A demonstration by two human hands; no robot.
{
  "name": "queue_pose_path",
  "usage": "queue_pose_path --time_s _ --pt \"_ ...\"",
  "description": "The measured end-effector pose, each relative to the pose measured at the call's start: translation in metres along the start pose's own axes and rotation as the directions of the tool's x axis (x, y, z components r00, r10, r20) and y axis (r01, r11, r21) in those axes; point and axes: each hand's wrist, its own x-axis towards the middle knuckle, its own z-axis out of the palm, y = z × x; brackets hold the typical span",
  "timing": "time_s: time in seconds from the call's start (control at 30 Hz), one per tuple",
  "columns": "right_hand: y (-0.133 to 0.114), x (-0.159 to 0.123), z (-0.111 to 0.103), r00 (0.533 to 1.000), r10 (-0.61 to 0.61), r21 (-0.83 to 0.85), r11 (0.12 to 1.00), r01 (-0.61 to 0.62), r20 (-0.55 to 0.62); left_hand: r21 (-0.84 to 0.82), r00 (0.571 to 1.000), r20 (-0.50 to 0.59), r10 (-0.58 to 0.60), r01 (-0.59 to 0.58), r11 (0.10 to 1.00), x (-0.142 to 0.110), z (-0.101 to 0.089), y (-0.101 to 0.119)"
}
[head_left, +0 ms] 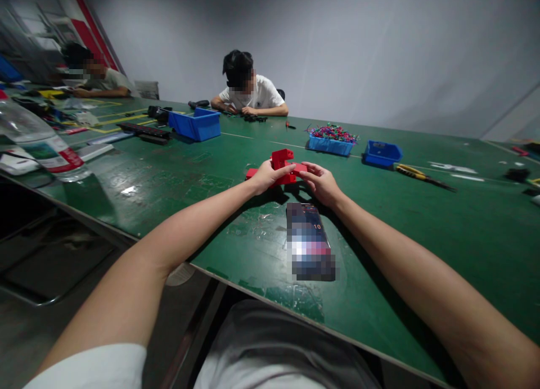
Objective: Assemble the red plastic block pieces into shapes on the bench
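Observation:
In the head view, my left hand (266, 176) is closed around a blocky red plastic part (282, 159) with a notch in its upper side, held just over the green table. More red plastic (251, 173) shows to the left, behind my fingers; whether it belongs to the same part I cannot tell. My right hand (321, 182) pinches the right end of a flat red piece (300, 168), which meets the blocky part. My fingers hide where they join. On the table below my hands lies a phone (311, 240) with its screen lit.
Across the green table (236, 220), a person (257, 94) bends over small dark parts. Blue bins (196, 125) stand along the middle, one full of coloured wires (333, 132). Yellow-handled pliers (415, 174) lie at right. At left are a water bottle (46, 144) and another person (101, 80).

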Motion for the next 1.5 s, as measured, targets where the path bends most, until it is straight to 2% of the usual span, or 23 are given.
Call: queue_pose_path --time_s 0.17,0.43,0.6,0.73,0.97,1.17,1.4,1.5 --pt "0.000 0.001 -0.001 1.000 0.013 0.055 0.998 -0.013 -0.011 0.052 0.999 0.021 0.024 -0.025 0.998 0.000 -0.003 -0.002" --pt "0.000 0.003 -0.005 1.000 0.004 -0.001 1.000 -0.004 -0.019 0.113 0.999 -0.009 0.035 -0.033 0.993 -0.001 0.001 0.001" --pt "0.001 0.003 -0.005 1.000 -0.009 -0.040 0.999 0.009 0.022 0.094 1.000 0.012 0.003 -0.005 0.996 -0.006 0.001 0.007" --pt "0.001 0.002 -0.004 1.000 -0.004 0.031 1.000 0.004 0.009 0.098 0.999 0.044 0.003 -0.007 0.995 -0.006 -0.001 0.007" --pt "-0.006 -0.004 0.001 0.998 0.017 0.047 0.999 -0.020 0.067 0.045 0.998 0.011 -0.059 0.058 0.997 -0.001 -0.002 0.004" --pt "-0.010 -0.007 0.002 0.998 0.061 0.070 0.996 -0.062 0.016 -0.021 0.997 0.006 -0.081 0.081 0.996 0.001 -0.002 0.004" --pt "-0.008 -0.004 0.001 0.997 0.077 0.086 0.993 -0.075 -0.020 -0.044 0.996 -0.079 0.030 -0.033 0.998 0.002 0.000 -0.001" --pt "-0.006 -0.001 0.000 0.993 0.109 0.111 0.989 -0.103 -0.051 -0.004 0.996 -0.086 0.019 -0.019 1.000 0.001 0.001 -0.001"
